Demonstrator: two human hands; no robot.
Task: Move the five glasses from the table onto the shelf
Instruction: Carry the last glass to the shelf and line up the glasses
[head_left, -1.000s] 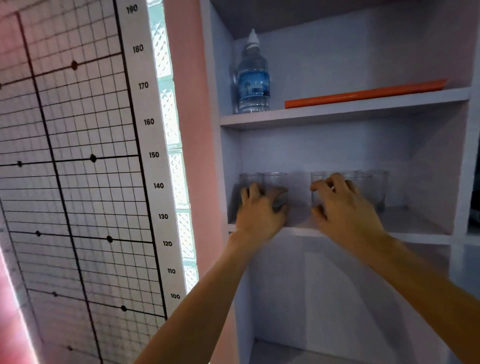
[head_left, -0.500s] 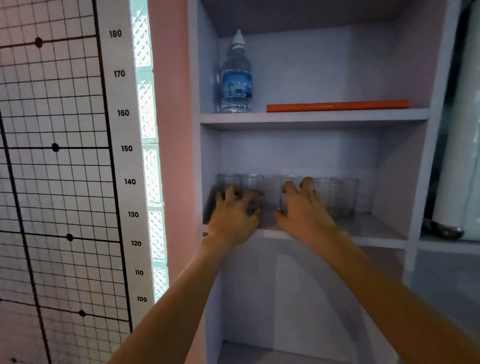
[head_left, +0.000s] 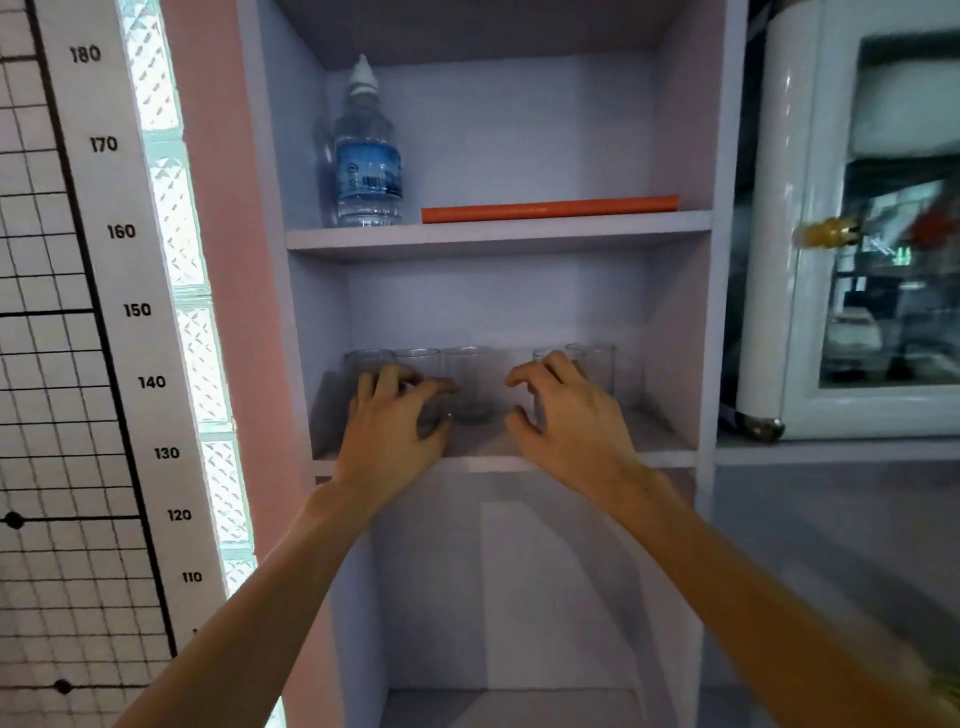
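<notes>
Five glasses, one water bottle, one orange tube, two hands.

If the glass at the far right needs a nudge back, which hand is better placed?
Right. The right hand is just in front of the far right glass, fingers almost at it. The left hand is across the shelf, beyond the middle glass, so it would have to cross over.

A water bottle stands just left of a lying orange bar. Far left, a height chart; right, a white cabinet.
</notes>
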